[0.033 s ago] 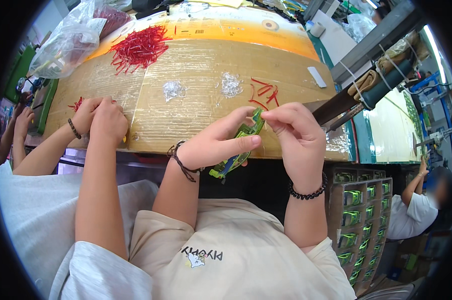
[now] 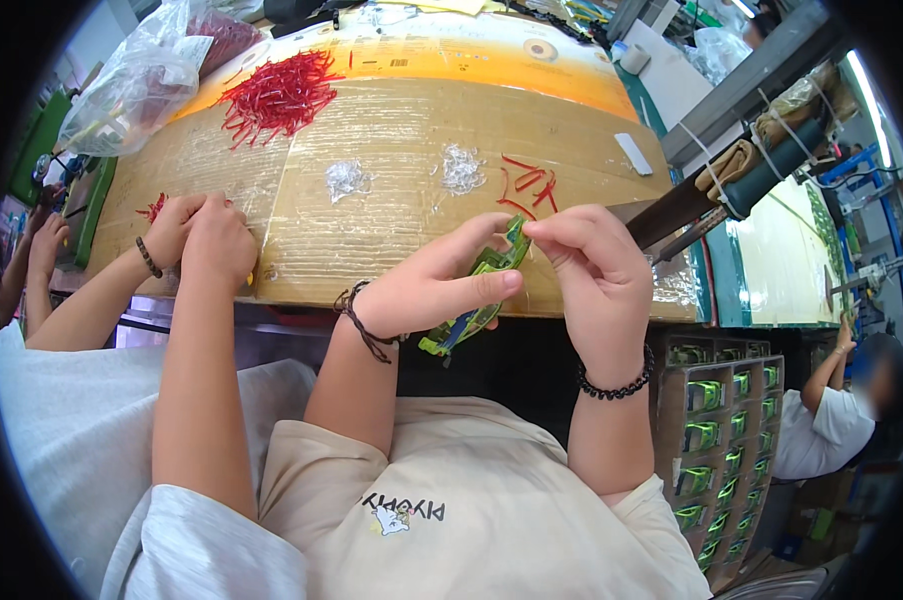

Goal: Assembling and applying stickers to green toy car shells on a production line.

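My left hand [image 2: 433, 292] is closed around a bright green plastic part [image 2: 489, 262] with dark blue and black pieces in it; it looks like a toy body, held tilted over the table's near edge. The thumb lies along its side. At the part's upper end, the thumb and forefinger of my right hand [image 2: 596, 275] are pinched together. Whatever that pinch holds is too small or hidden to make out. Several thin red strips [image 2: 529, 184] lie on the table just beyond my hands, beside a small heap of clear plastic bits [image 2: 461, 170].
A second clear heap [image 2: 346, 181] and a large pile of red strips [image 2: 281, 95] lie farther left on the cardboard-covered table [image 2: 391, 240]. A co-worker's hands [image 2: 211, 240] work at my left. A divided box [image 2: 716, 440] of green parts stands at right, below a metal post with tools [image 2: 741, 180].
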Tool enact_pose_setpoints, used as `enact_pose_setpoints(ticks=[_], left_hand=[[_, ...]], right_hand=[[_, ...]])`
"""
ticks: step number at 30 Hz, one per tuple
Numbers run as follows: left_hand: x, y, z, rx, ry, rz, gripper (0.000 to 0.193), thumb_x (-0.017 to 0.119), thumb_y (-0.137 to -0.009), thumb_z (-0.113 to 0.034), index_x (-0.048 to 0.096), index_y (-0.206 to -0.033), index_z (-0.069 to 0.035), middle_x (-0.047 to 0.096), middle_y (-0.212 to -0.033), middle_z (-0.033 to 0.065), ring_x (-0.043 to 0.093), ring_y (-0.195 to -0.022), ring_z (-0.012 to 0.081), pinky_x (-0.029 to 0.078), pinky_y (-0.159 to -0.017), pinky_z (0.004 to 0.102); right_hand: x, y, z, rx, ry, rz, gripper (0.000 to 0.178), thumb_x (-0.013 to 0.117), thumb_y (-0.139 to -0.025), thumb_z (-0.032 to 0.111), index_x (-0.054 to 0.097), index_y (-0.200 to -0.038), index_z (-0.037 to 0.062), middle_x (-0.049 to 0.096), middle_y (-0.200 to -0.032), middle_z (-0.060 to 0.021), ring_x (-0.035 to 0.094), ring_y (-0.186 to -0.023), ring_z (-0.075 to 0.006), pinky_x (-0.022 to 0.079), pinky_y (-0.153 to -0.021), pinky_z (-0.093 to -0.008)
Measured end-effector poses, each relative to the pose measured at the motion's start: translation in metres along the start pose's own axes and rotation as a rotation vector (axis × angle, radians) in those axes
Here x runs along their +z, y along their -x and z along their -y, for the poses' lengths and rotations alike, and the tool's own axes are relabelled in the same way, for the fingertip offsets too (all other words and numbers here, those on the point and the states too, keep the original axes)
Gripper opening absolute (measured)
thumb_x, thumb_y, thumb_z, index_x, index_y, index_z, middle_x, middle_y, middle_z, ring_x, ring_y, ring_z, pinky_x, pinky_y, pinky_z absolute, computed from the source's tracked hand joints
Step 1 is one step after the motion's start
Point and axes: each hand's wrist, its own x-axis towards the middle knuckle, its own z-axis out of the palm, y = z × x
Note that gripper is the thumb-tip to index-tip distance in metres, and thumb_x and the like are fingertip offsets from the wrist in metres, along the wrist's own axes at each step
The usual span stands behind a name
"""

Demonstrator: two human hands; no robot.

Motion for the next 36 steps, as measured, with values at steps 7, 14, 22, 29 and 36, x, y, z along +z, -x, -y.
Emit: enact_pose_setpoints(ticks=[7, 14, 22, 29, 36], left_hand=[[0.001, -0.001, 0.000, 0.040, 0.097, 0.027, 0.056, 0.059, -0.099, -0.028, 0.039, -0.145, -0.002, 0.057, -0.110, 0.0059, 0.058, -0.088, 0.0144, 0.052, -0.075, 0.0292], [0.002, -0.001, 0.003, 0.087, 0.148, 0.027, 0.055, 0.056, -0.101, -0.026, 0.037, -0.147, -0.002, 0.057, -0.108, 0.0062, 0.058, -0.087, 0.0154, 0.051, -0.073, 0.0295], [0.001, 0.001, 0.005, 0.027, 0.091, -0.188, 0.052, 0.056, -0.100, -0.017, 0.040, -0.146, 0.000, 0.058, -0.118, 0.0074, 0.059, -0.097, 0.0150, 0.051, -0.084, 0.0315], [-0.020, 0.011, 0.013, 0.130, 0.472, -0.090, 0.055, 0.050, -0.099, -0.026, 0.041, -0.143, 0.006, 0.055, -0.129, 0.0143, 0.059, -0.109, 0.0201, 0.049, -0.092, 0.0322], [-0.040, 0.001, 0.017, 0.338, 0.801, 0.177, 0.078, 0.044, -0.094, -0.049, 0.037, -0.140, 0.014, 0.058, -0.107, 0.0160, 0.064, -0.093, 0.0287, 0.055, -0.079, 0.0401]], right_hand=[[0.008, -0.002, -0.007, -0.213, 0.233, -0.058, 0.022, 0.063, -0.081, -0.012, 0.070, -0.095, 0.0021, 0.067, -0.091, -0.0113, 0.065, -0.081, -0.0253, 0.053, -0.071, -0.0313], [0.020, 0.003, -0.011, -0.208, 0.209, -0.127, 0.023, 0.062, -0.082, -0.012, 0.070, -0.098, 0.0020, 0.068, -0.094, -0.0112, 0.066, -0.085, -0.0264, 0.054, -0.074, -0.0330], [0.052, 0.018, -0.022, -0.280, 0.223, -0.205, 0.029, 0.057, -0.083, -0.013, 0.066, -0.109, -0.0022, 0.065, -0.108, -0.0150, 0.065, -0.100, -0.0298, 0.053, -0.086, -0.0351], [0.068, 0.023, -0.019, -0.356, 0.237, -0.183, 0.042, 0.055, -0.079, -0.010, 0.064, -0.119, -0.0018, 0.061, -0.115, -0.0154, 0.057, -0.115, -0.0336, 0.045, -0.100, -0.0435], [0.063, -0.010, -0.023, 0.142, -0.311, -0.060, 0.033, 0.056, -0.085, -0.006, 0.066, -0.115, 0.0039, 0.064, -0.107, -0.0114, 0.061, -0.105, -0.0245, 0.049, -0.090, -0.0368]])
